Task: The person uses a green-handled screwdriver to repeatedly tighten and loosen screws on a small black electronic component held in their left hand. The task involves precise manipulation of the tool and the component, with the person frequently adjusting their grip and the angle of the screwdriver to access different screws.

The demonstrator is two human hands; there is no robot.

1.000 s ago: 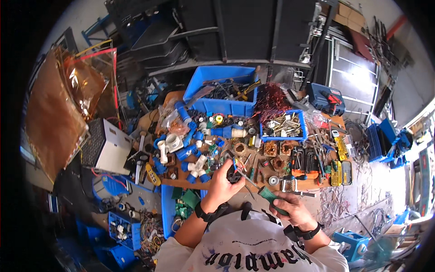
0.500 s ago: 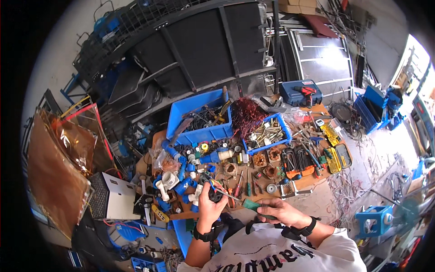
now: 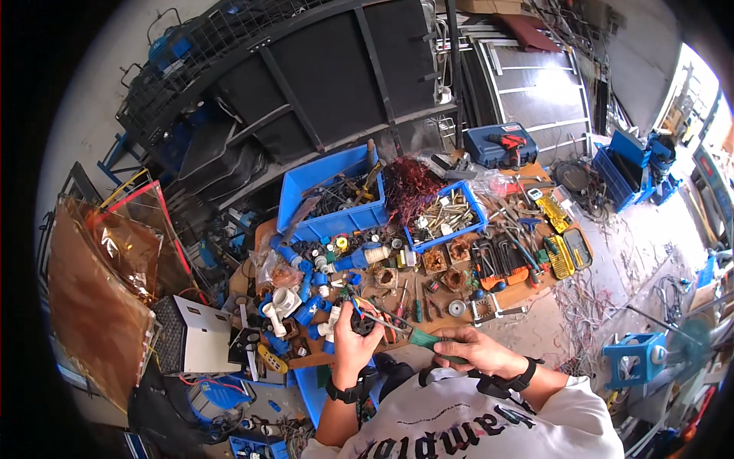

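My right hand [image 3: 483, 353] is closed round the green handle of a screwdriver [image 3: 424, 339]. Its metal shaft points left and slightly up, and the tip meets a small dark part [image 3: 362, 323] in my left hand [image 3: 350, 348]. The fingers of that hand are wrapped round the part, which has yellow and blue bits at its top; its kind cannot be made out. Both hands are over the near edge of the wooden table [image 3: 527, 300]. Beyond them lie more screwdrivers [image 3: 418, 307] and a round metal disc [image 3: 456, 308].
Blue and white pipe fittings [image 3: 310, 310] crowd the table's left. Behind stand a blue bin [image 3: 336, 222], a tangle of reddish wire [image 3: 409, 191] and a blue tray of bolts [image 3: 449, 241]. Hand tools and a yellow bit case [image 3: 560, 258] lie right. A fan [image 3: 634, 359] stands at far right.
The view has shifted slightly, so the table's things sit a little further left. Both hands keep nearly the same pose, with the screwdriver still against the dark part.
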